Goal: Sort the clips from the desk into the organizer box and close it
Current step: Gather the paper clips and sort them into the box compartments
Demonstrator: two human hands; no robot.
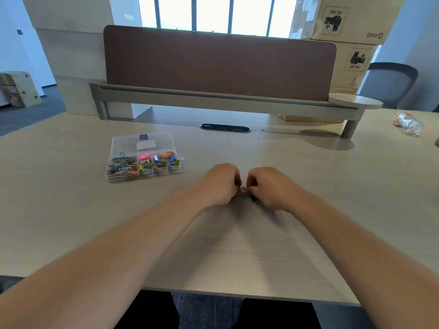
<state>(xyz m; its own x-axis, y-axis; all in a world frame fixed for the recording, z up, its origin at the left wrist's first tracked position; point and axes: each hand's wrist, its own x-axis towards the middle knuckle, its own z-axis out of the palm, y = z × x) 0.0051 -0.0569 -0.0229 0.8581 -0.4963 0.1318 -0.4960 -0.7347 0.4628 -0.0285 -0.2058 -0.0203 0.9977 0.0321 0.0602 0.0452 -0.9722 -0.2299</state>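
Observation:
A clear plastic organizer box [123, 143] lies on the desk at the left, its lid open and tilted back. Its compartments hold coloured paper clips on the left and coloured binder clips in the middle and right. At the desk's centre, my left hand [219, 184] and my right hand [268, 187] are curled together, fingers closed around a small cluster of metal clips [244, 190]. Only a few silvery wires of the cluster show between the hands; the rest is hidden by my fingers.
A brown divider panel [218, 65] on a grey rail runs across the back of the desk. A black cable grommet [225, 127] sits behind the hands. A crushed plastic bottle [408, 123] lies far right, near a chair and stacked cardboard boxes.

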